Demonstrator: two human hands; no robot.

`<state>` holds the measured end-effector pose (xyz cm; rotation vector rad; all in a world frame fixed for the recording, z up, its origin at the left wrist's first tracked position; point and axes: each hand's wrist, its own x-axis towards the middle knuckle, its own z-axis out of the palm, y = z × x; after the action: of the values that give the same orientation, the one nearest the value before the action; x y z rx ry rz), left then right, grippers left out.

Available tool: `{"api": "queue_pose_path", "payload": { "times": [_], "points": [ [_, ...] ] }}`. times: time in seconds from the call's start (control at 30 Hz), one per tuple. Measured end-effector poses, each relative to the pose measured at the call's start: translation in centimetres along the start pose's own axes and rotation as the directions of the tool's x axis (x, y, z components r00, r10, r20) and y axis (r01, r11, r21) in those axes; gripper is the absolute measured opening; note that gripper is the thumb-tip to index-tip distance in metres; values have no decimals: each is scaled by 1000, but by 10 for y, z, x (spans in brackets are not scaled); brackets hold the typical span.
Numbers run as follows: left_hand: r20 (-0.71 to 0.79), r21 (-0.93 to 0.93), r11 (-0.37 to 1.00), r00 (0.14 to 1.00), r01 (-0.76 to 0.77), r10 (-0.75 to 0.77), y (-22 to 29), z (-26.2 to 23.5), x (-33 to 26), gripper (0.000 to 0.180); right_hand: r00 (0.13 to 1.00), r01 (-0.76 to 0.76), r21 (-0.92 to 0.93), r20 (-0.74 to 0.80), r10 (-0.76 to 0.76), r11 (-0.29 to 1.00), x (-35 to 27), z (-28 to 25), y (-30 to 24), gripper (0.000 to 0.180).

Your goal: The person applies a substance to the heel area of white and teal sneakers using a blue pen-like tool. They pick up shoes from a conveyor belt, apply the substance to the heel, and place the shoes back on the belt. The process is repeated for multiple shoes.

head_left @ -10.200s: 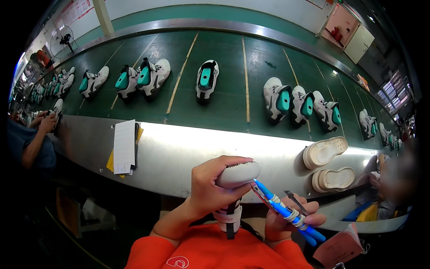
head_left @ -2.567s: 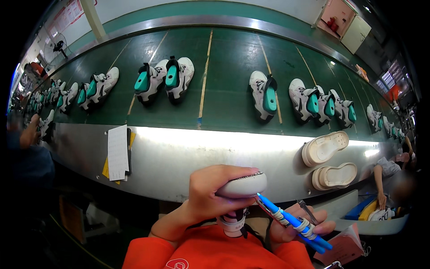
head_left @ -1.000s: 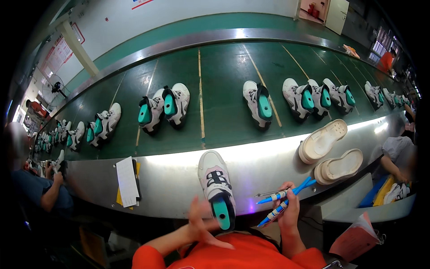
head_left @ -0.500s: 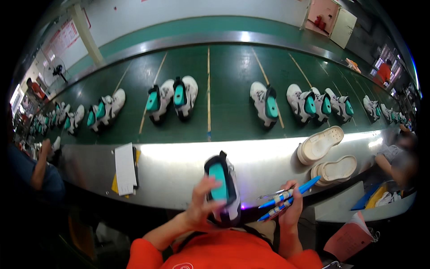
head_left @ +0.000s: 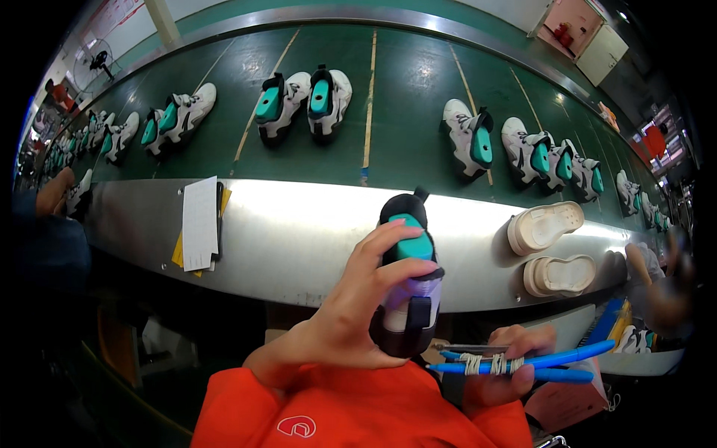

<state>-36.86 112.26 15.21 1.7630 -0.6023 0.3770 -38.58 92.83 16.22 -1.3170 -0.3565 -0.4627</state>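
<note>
My left hand (head_left: 351,299) is closed around a white and black sneaker (head_left: 407,310), with fingers on the teal shoe last (head_left: 412,248) inside it. The shoe is lifted in front of my chest, its black heel toward me and a black loop at its far end. To the right, my right hand (head_left: 515,351) grips blue pens (head_left: 575,355) wrapped in pale bands, lying crosswise. A thin metal tool (head_left: 467,348) sticks out beside them; its kind is hard to make out. The pens' tips point at the shoe without touching it.
A green conveyor belt (head_left: 403,127) carries several similar sneakers (head_left: 328,108) beyond the metal ledge (head_left: 299,231). On the ledge lie paper sheets (head_left: 200,224) and two cream shoe soles (head_left: 545,228). Other people sit at left (head_left: 52,231) and right (head_left: 661,291). A pink booklet (head_left: 567,403) hangs lower right.
The shoe has come closer and turned its heel toward me, still in my left hand. My right hand has moved down and right, with the pens now nearly level. The view has tilted downward.
</note>
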Motion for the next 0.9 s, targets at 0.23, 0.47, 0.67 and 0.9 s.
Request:
{"api": "queue_pose_path", "payload": {
  "times": [0.23, 0.47, 0.67, 0.9],
  "points": [
    [0, -35, 999, 1000, 2, -2, 2, -2, 3, 73, 988, 90, 3, 128, -90, 996, 3, 3, 0, 41],
    [-12, -48, 999, 1000, 6, -7, 0, -7, 2, 74, 994, 87, -34, 74, -84, 996, -1, 9, 4, 41],
    [-7, -50, 999, 1000, 3, -3, -1, -10, 0, 76, 985, 117, 6, 126, -116, 993, 1, 12, 8, 41],
    [11, -45, 999, 1000, 17, -17, 1, -15, 1, 78, 971, 165, -27, 177, -158, 986, 3, 12, 5, 42]
  ]
}}
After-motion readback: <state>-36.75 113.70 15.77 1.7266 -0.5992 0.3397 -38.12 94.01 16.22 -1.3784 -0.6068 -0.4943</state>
